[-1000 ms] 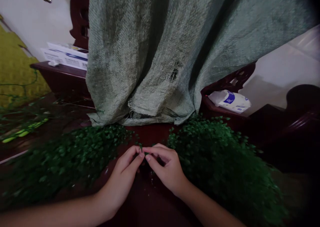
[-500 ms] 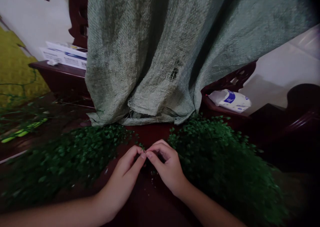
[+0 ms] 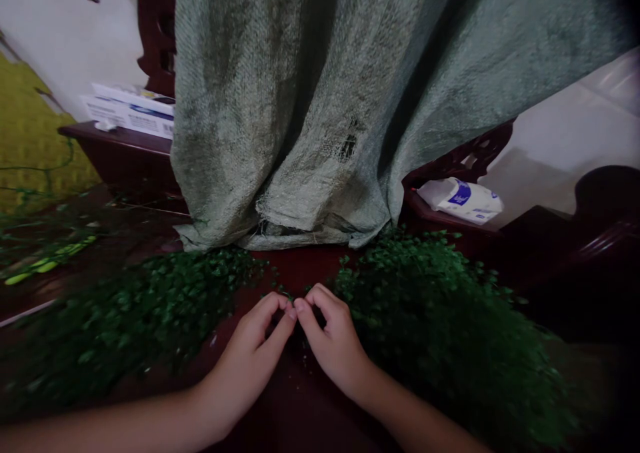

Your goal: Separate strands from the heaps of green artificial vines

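Note:
My left hand [image 3: 263, 330] is closed in a pinch, with a small green sprig [image 3: 285, 294] showing at its fingertips. Against it, tip to tip, my right hand [image 3: 333, 330] also pinches; whatever lies between its thumb and finger is too small to make out. Both hands hover over the dark red tabletop [image 3: 295, 400]. A heap of leafy green stems [image 3: 145, 313] spreads to the left of my hands. Another, taller heap of the same greens [image 3: 440, 313] lies on the right, close to my right hand.
A grey-green woven sack [image 3: 300, 120] hangs behind the table, torn near its lower edge. White boxes [image 3: 133, 113] sit on dark wooden furniture at the left, a tissue pack [image 3: 465, 200] at the right. Loose stems and a bright yellow-green item [image 3: 50, 261] lie far left.
My right hand has shifted slightly down and its fingers have drawn in against the left fingertips. My left hand has moved barely to the right. The heaps look the same.

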